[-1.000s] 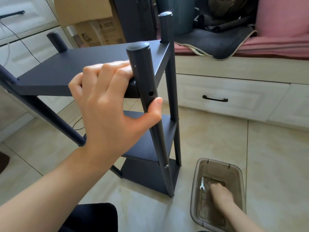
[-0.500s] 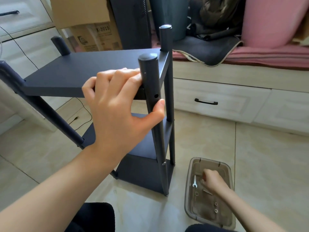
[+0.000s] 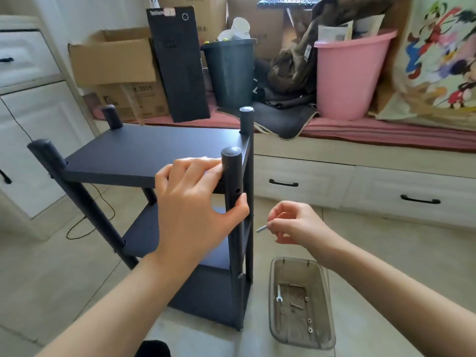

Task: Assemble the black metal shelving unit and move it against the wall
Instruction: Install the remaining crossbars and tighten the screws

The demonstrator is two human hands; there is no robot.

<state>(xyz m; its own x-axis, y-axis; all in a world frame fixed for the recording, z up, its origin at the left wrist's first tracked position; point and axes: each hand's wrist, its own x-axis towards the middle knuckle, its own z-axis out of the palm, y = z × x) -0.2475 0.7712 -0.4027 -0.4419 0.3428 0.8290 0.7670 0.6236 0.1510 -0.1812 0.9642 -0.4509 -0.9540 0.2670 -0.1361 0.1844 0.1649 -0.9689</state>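
My right hand (image 3: 296, 222) pinches a small silver bolt (image 3: 261, 229) between thumb and fingertips, its tip aimed at the shelving unit (image 3: 154, 155), which stands on the floor directly in front of me. My left hand (image 3: 195, 202) wraps the near front post (image 3: 233, 202), fingers curled over the top shelf's edge, thumb pressed just below an open bolt hole (image 3: 237, 191). The step, as I judge it, is fastening the top shelf to this post. Next, the bolt needs lifting level with that hole and feeding in straight while I hold the post steady. By my right forearm, a clear plastic tray (image 3: 327, 305) on the tile floor (image 3: 386, 253) holds a small wrench (image 3: 278, 296) and loose hardware. Behind, a drawer bench (image 3: 360, 181) carries cardboard boxes, a dark bin (image 3: 229, 73) and a pink bucket (image 3: 345, 78).
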